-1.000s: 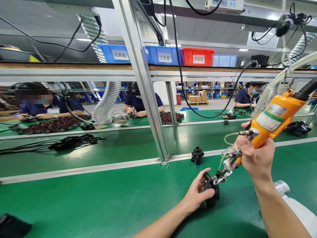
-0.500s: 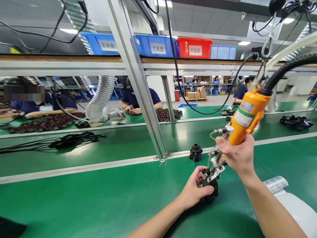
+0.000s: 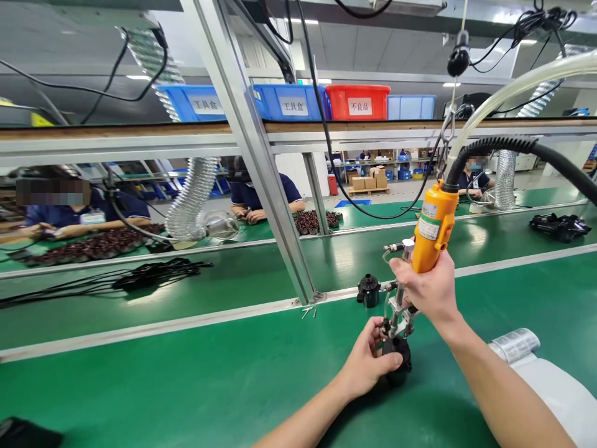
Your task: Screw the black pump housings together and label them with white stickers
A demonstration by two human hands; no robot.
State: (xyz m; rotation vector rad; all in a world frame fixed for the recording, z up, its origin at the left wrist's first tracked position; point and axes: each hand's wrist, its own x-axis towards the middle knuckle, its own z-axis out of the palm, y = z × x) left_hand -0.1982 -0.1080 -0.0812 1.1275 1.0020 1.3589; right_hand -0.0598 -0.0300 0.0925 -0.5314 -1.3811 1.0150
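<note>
My left hand (image 3: 368, 358) is closed round a small black plastic part (image 3: 400, 359) that rests on the green bench mat (image 3: 209, 379). My right hand (image 3: 426, 289) grips an orange electric screwdriver (image 3: 433, 227) that hangs from a cable and hose overhead. The tool stands almost upright, with its metal tip (image 3: 394, 323) down on top of the black part. A second black part (image 3: 368, 290) sits alone on the mat just behind.
A slanted aluminium post (image 3: 261, 162) rises left of the hands, with loose screws (image 3: 308, 311) at its foot. A roll of labels (image 3: 515, 344) lies right. Across the belt other people work beside dark parts (image 3: 93, 244) and black cables (image 3: 149, 274). Blue and red bins (image 3: 357, 101) line the shelf.
My right hand has swung the orange screwdriver from a steep tilt to nearly upright, bringing its tip over the black part. My left hand has kept hold of the part.
</note>
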